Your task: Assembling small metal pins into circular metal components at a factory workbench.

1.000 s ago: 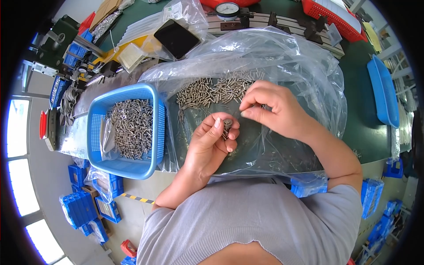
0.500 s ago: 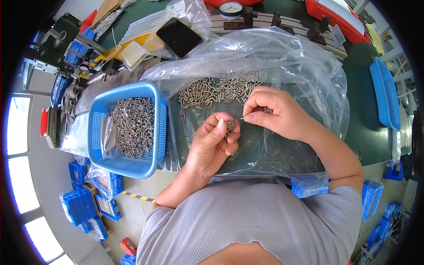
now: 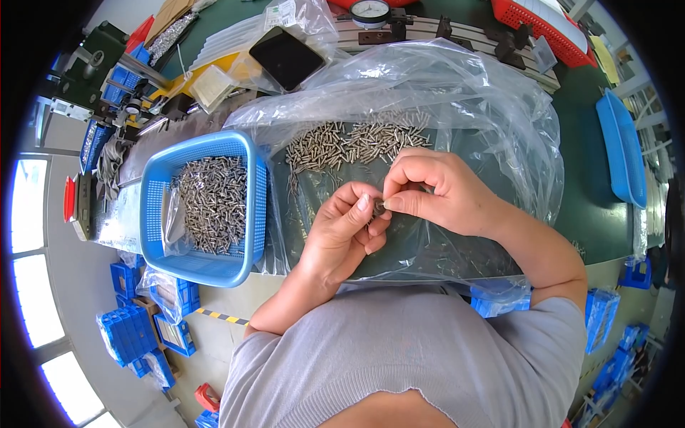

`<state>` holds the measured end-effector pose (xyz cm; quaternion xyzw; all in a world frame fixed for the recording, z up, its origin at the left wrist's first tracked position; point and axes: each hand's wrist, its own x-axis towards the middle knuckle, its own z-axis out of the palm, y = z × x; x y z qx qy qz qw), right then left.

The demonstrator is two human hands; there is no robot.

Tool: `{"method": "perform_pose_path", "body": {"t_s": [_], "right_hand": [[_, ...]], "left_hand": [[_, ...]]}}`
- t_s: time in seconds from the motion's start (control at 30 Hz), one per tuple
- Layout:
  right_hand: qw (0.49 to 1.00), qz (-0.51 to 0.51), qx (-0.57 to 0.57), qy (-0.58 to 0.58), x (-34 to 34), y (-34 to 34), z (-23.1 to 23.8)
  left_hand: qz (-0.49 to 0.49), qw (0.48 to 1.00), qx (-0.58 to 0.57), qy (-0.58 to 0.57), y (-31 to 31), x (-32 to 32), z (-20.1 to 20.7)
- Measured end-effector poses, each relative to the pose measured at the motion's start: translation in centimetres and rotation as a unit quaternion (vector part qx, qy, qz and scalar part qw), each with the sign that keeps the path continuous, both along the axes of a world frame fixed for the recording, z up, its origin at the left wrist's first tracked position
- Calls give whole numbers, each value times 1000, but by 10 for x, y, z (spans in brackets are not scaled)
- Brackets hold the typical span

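My left hand (image 3: 335,232) is closed, with thumb and fingers pinching a small round metal part (image 3: 377,207) that is dark grey. Thumb and forefinger of my right hand (image 3: 449,194) meet in a pinch right at that part, touching it or nearly so. The small metal pin seen in this pinch a moment earlier is now hidden by the fingertips. Just beyond my hands, a loose pile of small metal pins (image 3: 325,148) lies on a clear plastic sheet (image 3: 492,114).
A blue basket (image 3: 153,246) at my left holds many more small metal pieces (image 3: 214,203) and a plastic bag. Farther back are a black phone (image 3: 287,58), a dial gauge (image 3: 370,11) on a metal rail, and a red basket (image 3: 510,21). A blue tray (image 3: 622,153) stands right.
My right hand has moved left with the pin, closing the gap to the round part. My left hand keeps its grip nearly in place.
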<state>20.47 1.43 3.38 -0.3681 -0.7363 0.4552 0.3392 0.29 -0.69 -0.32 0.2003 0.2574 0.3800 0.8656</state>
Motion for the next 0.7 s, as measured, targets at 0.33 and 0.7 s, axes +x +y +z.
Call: {"method": "perform_pose_path", "body": {"t_s": [0.33,0.7], "right_hand": [[1000,-9,1,-10,-5,0,-1],[996,-4,87,4,-4,2,-8]], "left_hand": [[-4,1000,11,1,1,1,1],[0,1000,-11,-5,-1,2,0]]}}
